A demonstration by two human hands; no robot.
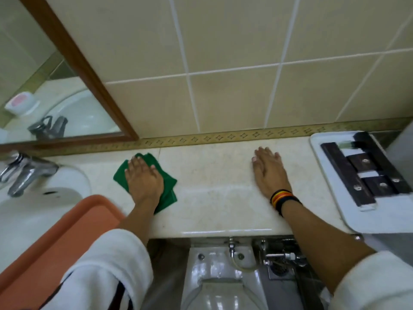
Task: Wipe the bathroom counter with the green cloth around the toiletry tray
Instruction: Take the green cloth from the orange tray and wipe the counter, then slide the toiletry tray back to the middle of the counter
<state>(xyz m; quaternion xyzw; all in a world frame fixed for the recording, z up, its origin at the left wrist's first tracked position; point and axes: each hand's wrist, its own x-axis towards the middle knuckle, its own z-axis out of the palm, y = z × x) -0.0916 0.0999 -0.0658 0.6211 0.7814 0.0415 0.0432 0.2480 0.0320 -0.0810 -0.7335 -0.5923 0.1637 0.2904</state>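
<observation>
Hands first: your left hand [143,177] lies flat, pinning the green cloth [166,193] to the counter [212,175] by the sink; right hand [268,171] open, empty, palm down. Toiletry tray [321,173] sits far right, long axis front-to-back, so right hand's nearer; cloth must travel rightward.

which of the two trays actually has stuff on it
The white tray at the counter's right end, beyond the right hand. It carries dark toiletry packets, whereas the orange tray near the sink shows only a bare surface.
</observation>
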